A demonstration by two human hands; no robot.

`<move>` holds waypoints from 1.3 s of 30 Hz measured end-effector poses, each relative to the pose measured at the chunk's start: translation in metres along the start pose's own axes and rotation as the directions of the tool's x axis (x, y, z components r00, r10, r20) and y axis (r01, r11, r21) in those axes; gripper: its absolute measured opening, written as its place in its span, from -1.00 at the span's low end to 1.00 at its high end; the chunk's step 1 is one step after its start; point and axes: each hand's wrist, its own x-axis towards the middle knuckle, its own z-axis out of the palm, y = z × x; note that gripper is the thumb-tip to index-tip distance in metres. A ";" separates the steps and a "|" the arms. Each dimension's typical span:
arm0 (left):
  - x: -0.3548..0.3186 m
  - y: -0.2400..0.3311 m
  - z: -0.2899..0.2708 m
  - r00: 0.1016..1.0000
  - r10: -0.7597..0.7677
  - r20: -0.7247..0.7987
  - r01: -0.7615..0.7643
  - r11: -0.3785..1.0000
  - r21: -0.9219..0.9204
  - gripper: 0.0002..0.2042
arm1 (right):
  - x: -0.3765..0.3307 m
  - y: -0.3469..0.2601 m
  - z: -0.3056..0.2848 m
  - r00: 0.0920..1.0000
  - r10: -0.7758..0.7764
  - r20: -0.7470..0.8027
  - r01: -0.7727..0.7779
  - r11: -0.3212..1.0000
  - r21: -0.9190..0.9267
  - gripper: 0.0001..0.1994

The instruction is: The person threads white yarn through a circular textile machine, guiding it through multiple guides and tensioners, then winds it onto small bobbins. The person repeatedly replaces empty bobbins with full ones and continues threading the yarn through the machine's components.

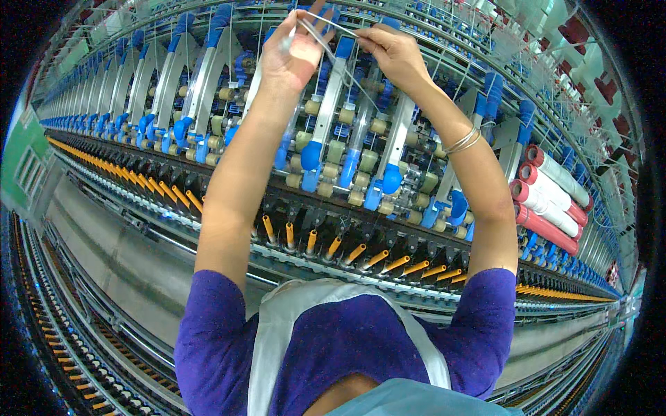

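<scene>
Both my arms reach up high in front of a long spinning machine. My left hand (295, 48) and my right hand (388, 45) pinch a thin white strand of fibre (331, 26) stretched between them, near the top of the frame. Below the hands stand white drafting arms with blue ends (316, 142) and rows of beige rollers (347, 149). Thin silver bangles (463, 142) sit on my right wrist. What lies behind my hands is hidden.
A row of orange spindles (361, 253) runs along the machine's lower rail. Several red-and-white bobbins (548, 197) lie stacked at the right. The grey machine front (125, 256) slopes down at the lower left. Purple sleeves and a pale apron fill the bottom.
</scene>
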 end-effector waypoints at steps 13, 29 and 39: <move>-0.046 -0.029 0.031 0.960 -0.208 0.189 -0.280 -0.638 0.717 -0.71 | 0.006 -0.001 -0.032 0.927 0.282 0.248 -0.247 0.955 -0.163 -0.84; -0.072 -0.035 0.004 0.972 -0.223 0.078 -0.193 -0.556 0.809 -0.84 | -0.029 0.000 0.011 0.684 0.384 0.620 0.164 0.747 -0.644 -0.86; -0.066 -0.057 0.036 0.881 -0.138 -0.453 0.325 0.872 0.366 -0.90 | -0.032 -0.010 0.013 0.626 0.500 0.599 0.022 0.756 -0.654 -0.85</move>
